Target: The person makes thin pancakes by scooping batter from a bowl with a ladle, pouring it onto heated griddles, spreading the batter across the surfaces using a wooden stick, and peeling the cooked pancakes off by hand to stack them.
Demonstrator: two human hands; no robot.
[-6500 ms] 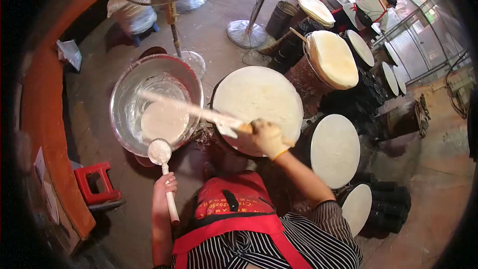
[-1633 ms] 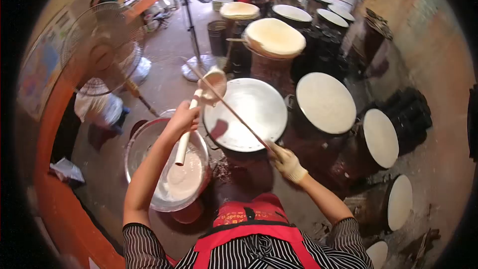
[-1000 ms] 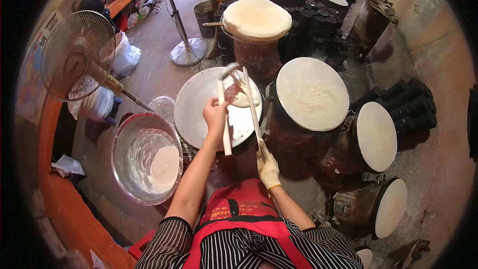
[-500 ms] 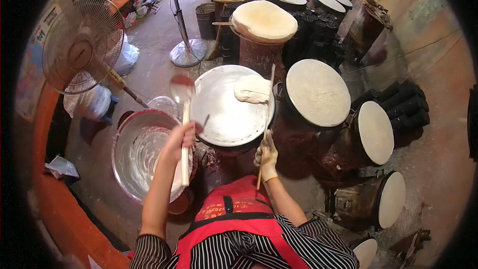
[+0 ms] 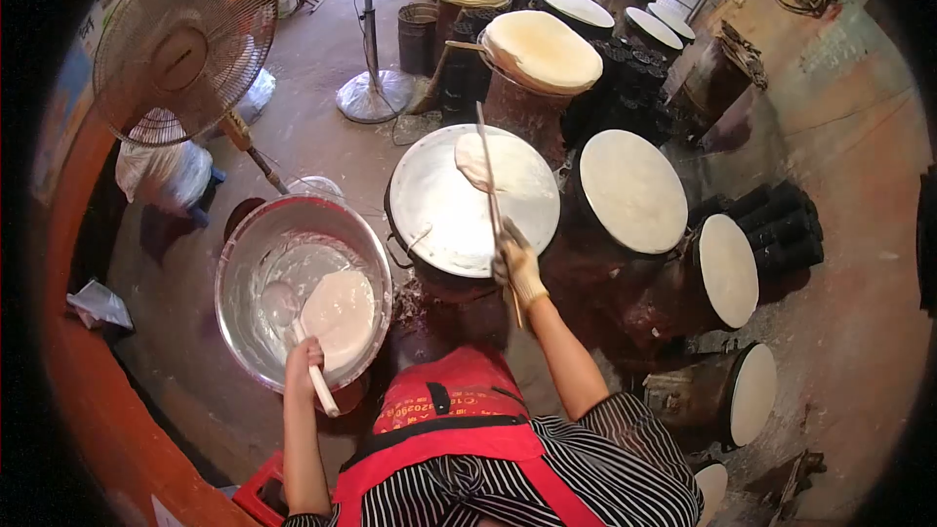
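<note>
My left hand (image 5: 305,361) is closed around the pale handle of a ladle (image 5: 323,392). The ladle's bowl rests in the wide metal basin (image 5: 226,263), beside a mass of pale batter (image 5: 342,317). My right hand (image 5: 517,268), in a light work glove with dark fingers, grips a long thin wooden stick (image 5: 493,185). That stick slants across the round griddle (image 5: 429,224), over a lump of batter (image 5: 473,161). To the right of the stick, a thin layer of batter covers part of the griddle.
Right of me stand several drum stoves topped with pale rounds, the nearest a large batter-covered griddle (image 5: 632,190). Behind the griddle is a stack of flat sheets (image 5: 543,49). A standing fan (image 5: 181,49) is at left; dark cylinders (image 5: 781,229) lie at right.
My left hand has brought the ladle down from beside the griddle into the basin. My right hand has swung the stick leftward from the griddle's right side, and batter now shows on both sides.
</note>
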